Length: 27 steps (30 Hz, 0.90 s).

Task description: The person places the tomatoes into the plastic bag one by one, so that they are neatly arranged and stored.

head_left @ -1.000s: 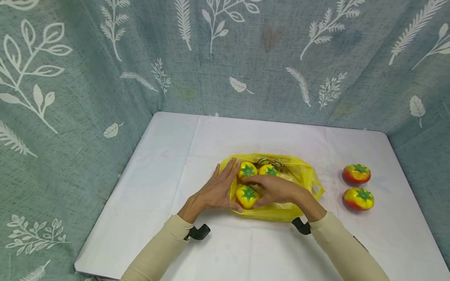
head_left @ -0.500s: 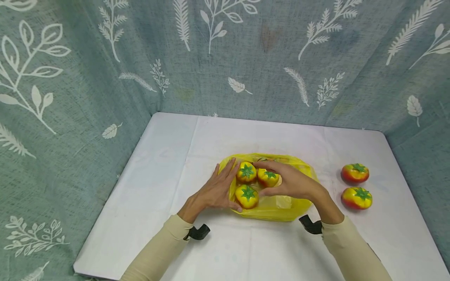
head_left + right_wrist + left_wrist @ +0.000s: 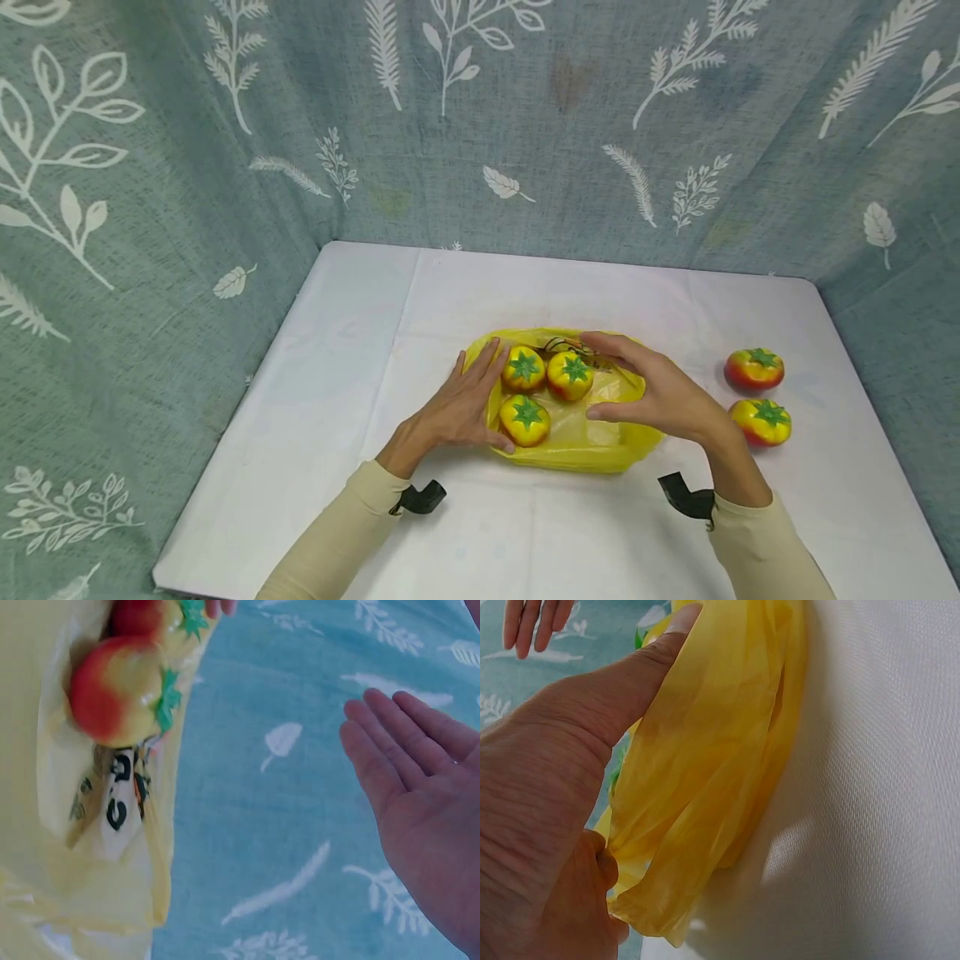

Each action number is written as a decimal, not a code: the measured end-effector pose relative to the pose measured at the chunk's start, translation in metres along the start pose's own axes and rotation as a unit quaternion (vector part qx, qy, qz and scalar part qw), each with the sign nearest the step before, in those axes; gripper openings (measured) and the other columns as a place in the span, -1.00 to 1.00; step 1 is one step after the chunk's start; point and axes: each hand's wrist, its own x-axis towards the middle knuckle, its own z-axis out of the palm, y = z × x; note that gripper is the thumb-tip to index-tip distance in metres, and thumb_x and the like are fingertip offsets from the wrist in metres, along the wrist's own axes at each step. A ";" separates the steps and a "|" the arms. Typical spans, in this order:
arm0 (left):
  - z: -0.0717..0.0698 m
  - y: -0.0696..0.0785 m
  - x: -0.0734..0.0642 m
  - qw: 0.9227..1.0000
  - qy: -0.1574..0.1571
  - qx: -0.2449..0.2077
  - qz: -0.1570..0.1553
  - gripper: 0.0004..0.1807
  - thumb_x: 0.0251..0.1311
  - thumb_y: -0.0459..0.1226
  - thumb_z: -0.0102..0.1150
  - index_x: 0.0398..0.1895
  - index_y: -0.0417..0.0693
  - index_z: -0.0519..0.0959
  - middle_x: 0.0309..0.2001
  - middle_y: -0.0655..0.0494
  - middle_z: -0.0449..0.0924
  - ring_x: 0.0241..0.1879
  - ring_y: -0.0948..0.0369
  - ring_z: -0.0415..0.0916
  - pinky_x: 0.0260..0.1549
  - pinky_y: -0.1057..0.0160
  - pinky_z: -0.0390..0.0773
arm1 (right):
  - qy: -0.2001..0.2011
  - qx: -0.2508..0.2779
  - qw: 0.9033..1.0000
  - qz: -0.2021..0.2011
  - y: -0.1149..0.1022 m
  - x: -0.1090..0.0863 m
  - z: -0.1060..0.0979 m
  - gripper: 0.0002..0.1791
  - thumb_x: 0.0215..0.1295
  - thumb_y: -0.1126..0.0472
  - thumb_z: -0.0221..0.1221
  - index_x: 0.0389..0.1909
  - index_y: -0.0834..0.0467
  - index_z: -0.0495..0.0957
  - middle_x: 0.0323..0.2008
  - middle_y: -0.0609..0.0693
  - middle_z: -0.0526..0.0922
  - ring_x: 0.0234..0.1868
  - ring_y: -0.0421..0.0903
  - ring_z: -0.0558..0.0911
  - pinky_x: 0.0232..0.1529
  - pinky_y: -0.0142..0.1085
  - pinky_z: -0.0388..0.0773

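A yellow plastic bag (image 3: 600, 460) lies mouth-up on the desk (image 3: 360, 333), about midway between the left and right edges. Inside, toward the bag's left end, three red-and-yellow tomatoes (image 3: 570, 375) with green star-shaped tops sit close together, two along the far side and one near the front. Black lettering (image 3: 118, 810) shows on the bag's inner far side.

The left hand (image 3: 468, 404) rests on the bag's left rim, fingers spread and fairly straight, the thumb at the front-left of the mouth. The right hand (image 3: 652, 387) is over the bag's right part, its fingers released and well parted from the thumb, holding nothing.

Near the desk's right edge lie two loose tomatoes (image 3: 754, 369), one behind the other; the right wrist partly covers the nearer one in the head view. Beige sleeves (image 3: 337, 533) end at both wrists, each with a black band (image 3: 422, 497). A blue-green leaf-print curtain (image 3: 420, 179) hangs beyond the far edge and at both sides.
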 end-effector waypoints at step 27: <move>0.001 -0.002 0.002 1.000 0.001 -0.002 0.002 0.63 -0.30 0.46 0.45 0.65 -0.06 -0.36 0.63 -0.10 -0.43 0.60 0.09 -0.41 0.49 -0.17 -0.34 | 0.154 0.026 0.987 -0.020 0.020 -0.064 -0.030 0.06 0.01 0.55 0.45 0.55 0.12 0.19 0.50 0.12 0.23 0.48 -0.24 0.21 0.32 -0.57 0.23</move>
